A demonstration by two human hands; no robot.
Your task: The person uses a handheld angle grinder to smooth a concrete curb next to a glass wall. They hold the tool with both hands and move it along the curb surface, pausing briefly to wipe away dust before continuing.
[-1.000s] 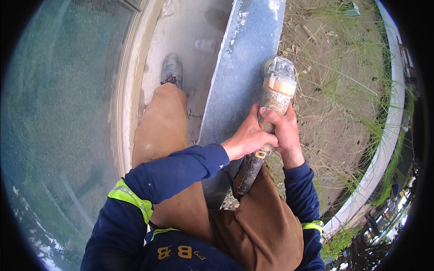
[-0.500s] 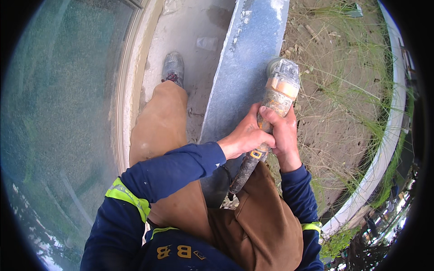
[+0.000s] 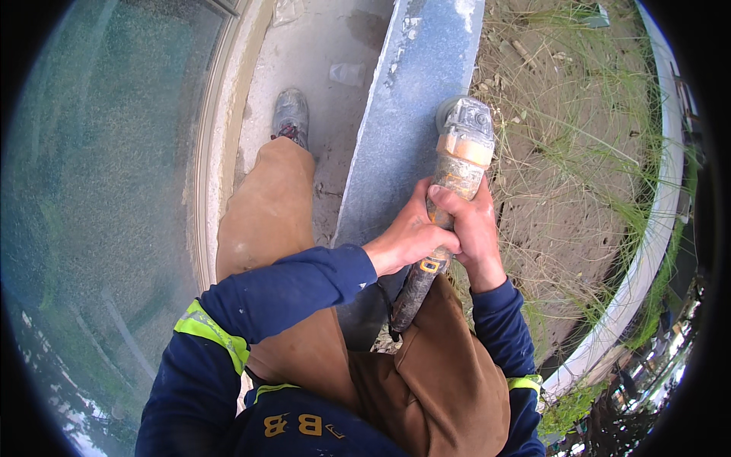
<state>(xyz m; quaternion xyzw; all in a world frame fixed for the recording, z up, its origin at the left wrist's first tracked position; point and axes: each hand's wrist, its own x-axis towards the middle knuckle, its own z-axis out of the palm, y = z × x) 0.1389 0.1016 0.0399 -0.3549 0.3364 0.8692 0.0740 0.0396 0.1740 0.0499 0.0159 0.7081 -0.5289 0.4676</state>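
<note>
A dusty angle grinder (image 3: 459,161) with a grey head and worn orange band lies along both my hands. My left hand (image 3: 417,232) wraps its body from the left side, and my right hand (image 3: 474,227) grips it from the right, thumb across the top. The grinder's disc sits at the right edge of the blue-grey slab (image 3: 411,99) that tops a low wall; whether it touches is hard to tell. Its dark rear end points back toward my lap, between my thighs. Part of the grinder's body is hidden under my fingers.
A glass pane (image 3: 114,175) in a beige frame stands on the left. My shoe (image 3: 291,118) rests on the concrete strip (image 3: 327,46), near a pale plastic cup (image 3: 347,74). Right of the slab lies soil with tall grass (image 3: 586,129), bounded by a curved white edge (image 3: 662,167).
The grinder's head has shifted slightly left, a little further over the slab's edge. Both hands move with it and keep their grip.
</note>
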